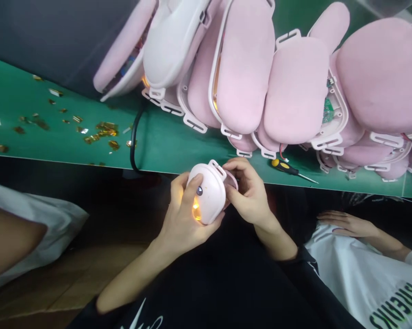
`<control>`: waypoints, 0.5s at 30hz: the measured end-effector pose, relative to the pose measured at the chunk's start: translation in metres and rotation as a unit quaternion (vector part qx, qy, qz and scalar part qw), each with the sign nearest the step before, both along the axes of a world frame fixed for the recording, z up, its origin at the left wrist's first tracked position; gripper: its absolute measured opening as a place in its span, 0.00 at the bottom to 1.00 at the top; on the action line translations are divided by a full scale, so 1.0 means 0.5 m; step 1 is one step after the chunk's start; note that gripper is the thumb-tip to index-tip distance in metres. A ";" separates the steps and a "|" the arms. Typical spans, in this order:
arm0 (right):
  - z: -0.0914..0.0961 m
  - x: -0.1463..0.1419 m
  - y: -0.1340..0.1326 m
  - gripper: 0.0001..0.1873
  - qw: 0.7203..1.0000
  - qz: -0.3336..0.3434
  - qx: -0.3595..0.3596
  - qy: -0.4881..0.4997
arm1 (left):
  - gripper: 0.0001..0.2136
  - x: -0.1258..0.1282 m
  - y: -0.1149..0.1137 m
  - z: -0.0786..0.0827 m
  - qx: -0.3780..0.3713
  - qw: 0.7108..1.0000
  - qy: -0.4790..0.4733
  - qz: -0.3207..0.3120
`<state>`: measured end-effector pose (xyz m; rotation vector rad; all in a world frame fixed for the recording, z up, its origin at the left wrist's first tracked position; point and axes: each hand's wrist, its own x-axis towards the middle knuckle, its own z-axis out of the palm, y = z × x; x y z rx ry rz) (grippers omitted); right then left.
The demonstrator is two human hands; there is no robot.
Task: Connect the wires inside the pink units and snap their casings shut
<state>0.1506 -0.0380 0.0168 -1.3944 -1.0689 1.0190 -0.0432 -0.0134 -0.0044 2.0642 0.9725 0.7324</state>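
Note:
Above my lap, at the table's front edge, I hold a pale pink-and-white massager-like device [211, 198] with a strap loop at its top and a small dark button. Orange light glows from its lower left side. My left hand [187, 205] wraps round it from the left, the thumb lying by the button. My right hand [247, 189] grips a pink cover part at its right edge with thumb and fingers. What lies between the device's halves is hidden from me.
Several similar pink devices [245, 64], some with open shells, crowd the green table [178, 144]. A yellow-and-black screwdriver [293, 170] lies near the edge. Gold scraps [105, 130] and a black cable [134, 137] are at left. Co-workers sit on both sides; one hand [350, 224] shows at right.

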 end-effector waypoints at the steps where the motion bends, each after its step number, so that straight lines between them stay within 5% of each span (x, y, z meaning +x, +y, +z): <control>1: -0.002 -0.002 0.003 0.16 1.000 -0.012 0.006 -0.027 | 0.50 0.004 -0.002 -0.002 0.004 1.000 0.005 0.000; 5: -0.007 -0.002 0.003 0.15 0.993 -0.019 0.026 -0.116 | 0.51 0.020 -0.014 -0.011 0.032 0.999 0.035 0.017; 11: -0.035 0.051 -0.016 0.17 0.982 -0.024 0.044 -0.183 | 0.67 0.041 -0.008 -0.025 0.052 0.997 0.062 0.004; 15: -0.066 0.111 -0.007 0.24 0.973 0.061 0.007 -0.221 | 0.66 0.043 0.020 -0.026 0.010 0.997 0.080 -0.001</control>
